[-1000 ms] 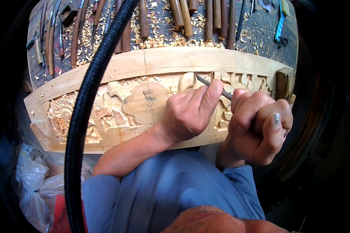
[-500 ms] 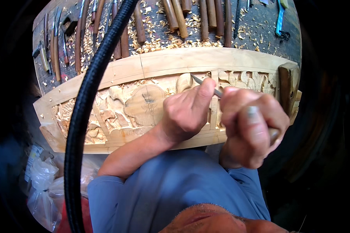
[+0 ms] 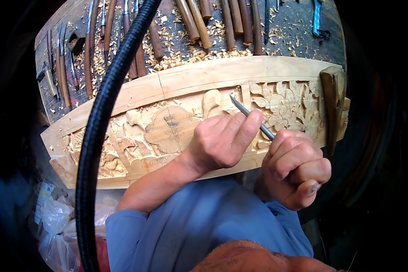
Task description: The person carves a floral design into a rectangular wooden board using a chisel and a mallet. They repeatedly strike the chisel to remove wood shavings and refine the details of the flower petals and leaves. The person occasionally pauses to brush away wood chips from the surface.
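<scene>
Head view, as I watch it from a distance: a chisel [image 3: 241, 105] slants over the carved board [image 3: 199, 75], its tip pointing away from the person and to the left, just right of a raised, rounded shape. The person's right hand [image 3: 294, 168] is clamped on the chisel, fingers curled around its near end so that I can't see the handle. Their left hand [image 3: 223, 141] sits beside the blade with the fingers folded and the thumb up, the thumb crossing in front of the metal; I can't tell whether it grips the blade or merely rests against it. Nor can I judge from above whether the tip touches the wood.

The board lies across the near side of the bench [image 3: 294, 38], with leaf and petal shapes at its right part and shavings [image 3: 186, 53] beyond its far edge. A dark wooden block [image 3: 331, 106] lies over its right end. Beyond it I see a row of wooden handles [image 3: 227, 25], and a black cable [image 3: 95, 127] crosses my picture on the left.
</scene>
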The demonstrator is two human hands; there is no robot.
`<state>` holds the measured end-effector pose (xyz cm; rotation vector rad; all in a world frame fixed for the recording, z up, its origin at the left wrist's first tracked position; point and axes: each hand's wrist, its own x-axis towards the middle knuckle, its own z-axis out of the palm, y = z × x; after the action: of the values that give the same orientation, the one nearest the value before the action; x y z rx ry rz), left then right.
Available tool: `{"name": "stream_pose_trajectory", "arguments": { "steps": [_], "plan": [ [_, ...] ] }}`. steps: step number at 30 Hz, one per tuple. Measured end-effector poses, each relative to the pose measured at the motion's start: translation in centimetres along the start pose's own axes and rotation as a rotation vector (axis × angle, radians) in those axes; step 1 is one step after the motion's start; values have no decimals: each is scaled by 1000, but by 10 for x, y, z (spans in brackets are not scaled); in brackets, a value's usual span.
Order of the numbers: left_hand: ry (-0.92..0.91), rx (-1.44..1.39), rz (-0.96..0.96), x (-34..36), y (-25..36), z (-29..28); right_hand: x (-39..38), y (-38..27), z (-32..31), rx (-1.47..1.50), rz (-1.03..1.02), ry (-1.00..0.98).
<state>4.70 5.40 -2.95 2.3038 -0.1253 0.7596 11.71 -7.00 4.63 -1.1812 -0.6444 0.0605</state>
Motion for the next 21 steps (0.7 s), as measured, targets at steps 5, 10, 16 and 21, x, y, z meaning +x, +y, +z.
{"name": "stream_pose_trajectory", "arguments": {
  "steps": [5, 10, 16, 21],
  "plan": [
    [-6, 13, -4, 1, 1, 3, -15, -4, -7, 189, 228, 204],
    [64, -20, -77, 1, 1, 9, -5, -4, -9, 189, 365, 189],
    [19, 13, -128, 4, 1, 4, 3, -5, -10, 164, 464, 139],
    [41, 43, -120, 1, -2, 7, 5, -6, -4, 167, 493, 202]
  ]
}}
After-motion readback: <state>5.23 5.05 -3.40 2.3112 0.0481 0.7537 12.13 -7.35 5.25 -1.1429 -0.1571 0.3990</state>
